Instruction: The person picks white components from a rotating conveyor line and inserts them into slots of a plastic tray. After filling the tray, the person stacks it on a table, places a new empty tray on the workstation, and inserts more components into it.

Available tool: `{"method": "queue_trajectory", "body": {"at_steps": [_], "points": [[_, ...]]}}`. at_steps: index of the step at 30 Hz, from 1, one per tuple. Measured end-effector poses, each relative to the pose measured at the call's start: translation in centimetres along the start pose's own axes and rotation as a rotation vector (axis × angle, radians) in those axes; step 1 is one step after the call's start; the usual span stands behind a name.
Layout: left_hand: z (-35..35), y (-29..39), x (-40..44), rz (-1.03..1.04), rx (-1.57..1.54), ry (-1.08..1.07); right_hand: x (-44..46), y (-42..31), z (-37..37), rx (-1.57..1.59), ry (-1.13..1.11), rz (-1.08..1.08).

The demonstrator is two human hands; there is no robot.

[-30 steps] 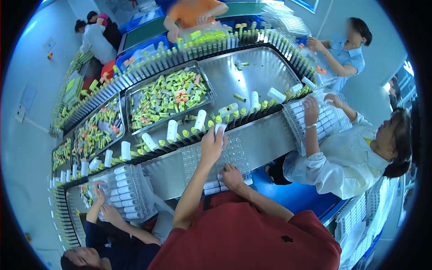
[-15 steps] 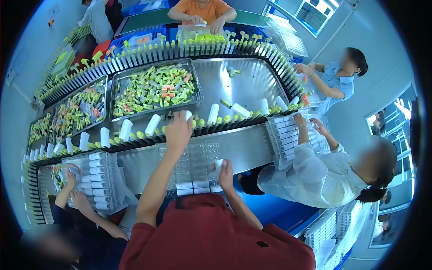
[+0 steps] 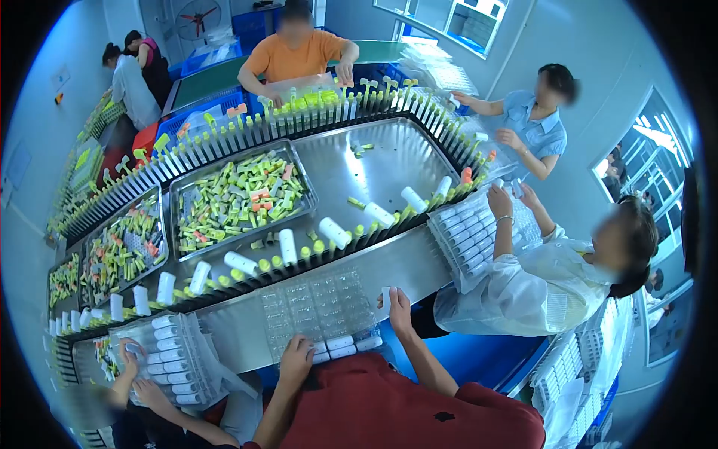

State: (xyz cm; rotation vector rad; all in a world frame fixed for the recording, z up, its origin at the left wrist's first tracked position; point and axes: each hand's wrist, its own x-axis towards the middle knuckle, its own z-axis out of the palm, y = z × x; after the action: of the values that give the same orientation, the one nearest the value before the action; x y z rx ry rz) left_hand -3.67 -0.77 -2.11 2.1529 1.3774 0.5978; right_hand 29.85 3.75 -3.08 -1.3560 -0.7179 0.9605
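Note:
My left hand [image 3: 297,362] is at the near left corner of a clear plastic blister tray [image 3: 314,299], fingers curled beside the white cylinders [image 3: 342,342] lying in its front rows. What those fingers hold, if anything, is hidden. My right hand [image 3: 399,313], off the tray's right side, grips a small white cylindrical piece [image 3: 386,295], mostly covered by the fingers. Beyond the tray runs a black rack [image 3: 303,263] with yellow-green tips, several bearing white cylinders; one white cylinder [image 3: 287,247] stands tilted straight ahead of me.
Inside the rack, metal trays [image 3: 308,209] hold yellow-green and orange parts. Co-workers sit close on both sides; another filled blister tray [image 3: 170,363] lies left, one more [image 3: 467,232] right. Others work across the table. A steel ledge [image 3: 232,337] runs in front of me.
My left hand has drawn back from the rack to the blister tray, leaving a white cylinder on the rack. My right hand still holds its white piece. The view has tilted up.

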Motion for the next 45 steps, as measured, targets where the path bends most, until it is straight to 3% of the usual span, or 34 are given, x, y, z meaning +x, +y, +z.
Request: {"method": "queue_trajectory", "body": {"at_steps": [3,7,10,13,16,18,20,23,26,27,30,33,36,38,41,43,45], "points": [[-0.8,1.5,-0.7,0.046,0.073,-0.007,0.5,-1.3,-0.7,0.136,0.175,0.054],[-0.3,0.4,-0.7,0.021,0.072,-0.037,2.2,-4.9,-0.7,0.177,0.143,-0.001],[0.9,-0.5,-0.9,0.026,0.110,0.055,4.2,-5.6,-2.2,-0.035,0.118,-0.166],[1.3,-0.7,-1.0,0.026,0.126,0.071,5.7,-9.1,-1.4,-0.293,0.317,-0.350],[0.3,0.6,-0.6,0.078,0.096,0.261,10.9,-12.3,-2.1,-0.517,0.433,-0.548],[0.8,0.6,-1.0,-0.040,-0.147,0.277,14.3,-15.6,-1.9,-0.763,0.456,-0.733],[0.6,1.0,-1.0,-0.148,-0.292,0.267,16.2,-19.5,-0.5,-0.938,0.402,-0.921],[-0.5,2.7,-0.4,-0.338,-0.451,0.154,22.0,-20.8,-0.9,-1.353,0.023,-1.038],[-0.7,2.8,-0.3,-0.369,-0.480,0.157,23.8,-21.2,1.1,-1.571,-0.083,-0.626],[-1.1,3.0,-0.5,-0.347,-0.462,0.178,23.4,-21.8,1.8,-1.552,-0.084,-0.592],[-1.5,3.0,-0.8,-0.282,-0.394,0.245,22.0,-22.7,3.6,-1.569,-0.159,-0.593],[0.0,0.9,-1.3,-0.263,-0.330,0.248,21.3,-18.8,5.4,-1.529,-0.094,-0.627],[-0.2,0.7,-0.9,-0.341,-0.409,0.177,17.6,-16.4,7.9,-1.304,0.247,-0.531],[-0.7,2.1,0.7,-0.383,-0.534,0.162,16.0,-14.8,8.4,-1.297,0.251,-0.585],[-0.8,4.4,3.4,-0.389,-0.782,0.199,14.3,-15.9,9.1,-1.295,0.091,-0.508],[-0.7,5.7,4.7,-0.296,-0.720,0.200,12.7,-19.3,10.1,-1.308,-0.114,-0.309],[-1.0,6.6,6.1,-0.208,-0.684,0.188,12.4,-18.7,11.0,-1.269,-0.094,-0.594]]}}
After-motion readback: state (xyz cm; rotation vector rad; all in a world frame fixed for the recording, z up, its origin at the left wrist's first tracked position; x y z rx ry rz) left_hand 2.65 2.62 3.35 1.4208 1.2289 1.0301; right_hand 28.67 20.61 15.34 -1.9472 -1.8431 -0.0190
